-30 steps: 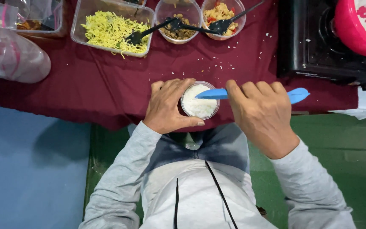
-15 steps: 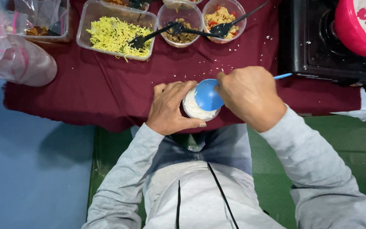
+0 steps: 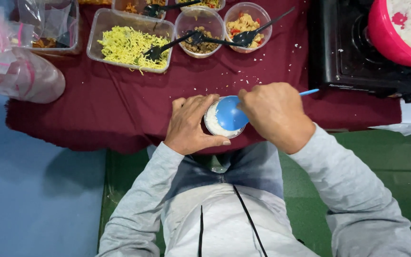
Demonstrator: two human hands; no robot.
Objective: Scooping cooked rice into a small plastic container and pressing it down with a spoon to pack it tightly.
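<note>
head view, single entry. landmark: the small round cup of rice (image 3: 215, 124).

- cup of rice: one. sits at the near edge of the maroon cloth (image 3: 120, 114), just ahead of the person's lap, likely kept close so both hands can work it.
- left hand (image 3: 190, 124): one. wrapped around the left side of the cup, fingers curled on its wall, thumb along the near rim; appears to steady it against pressure from above.
- right hand (image 3: 277, 114): one. closed in a fist around the handle of the blue rice paddle (image 3: 230, 113), just right of the cup.
- blue rice paddle: one. blade lies flat over the right half of the cup, touching the rice; the handle tip shows beyond the right hand. the flat hold suggests pressing or levelling.
- clear containers beyond the cup: one rectangular tub of yellow noodles (image 3: 132, 43), two full round bowls of mixed toppings (image 3: 200, 33) (image 3: 248, 24), further tubs cut off at the top edge; exact total cannot be told.
- black spoons (image 3: 167, 46): four visible, one resting in each dish.
- black stove (image 3: 357, 52): one, far right of the cup, carrying one pink bowl of white rice (image 3: 391, 38).
- plastic bags (image 3: 20, 71): a bundle, far left of the cup; count unclear.
</note>
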